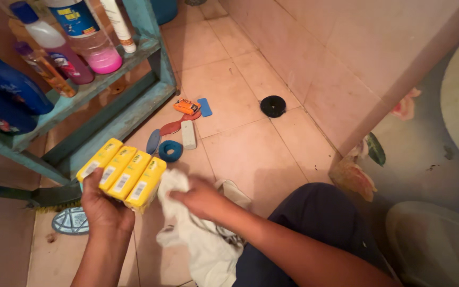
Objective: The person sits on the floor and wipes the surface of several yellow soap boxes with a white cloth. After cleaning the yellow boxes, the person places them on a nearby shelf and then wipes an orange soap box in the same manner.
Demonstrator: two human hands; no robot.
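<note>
My left hand (103, 208) holds a pack of several yellow soap boxes (124, 174) joined side by side, tilted up over the tiled floor. My right hand (202, 197) grips a white cloth (192, 234) and presses it against the end of the yellow pack. The cloth hangs down over my knee in dark trousers (314, 223).
A teal shelf rack (134, 85) with several bottles stands at left. On the floor lie an orange small box (187, 106), a blue pad (204, 107), a white bar (188, 134), a blue ring (170, 150) and a black drain cover (273, 106). A tiled wall rises at right.
</note>
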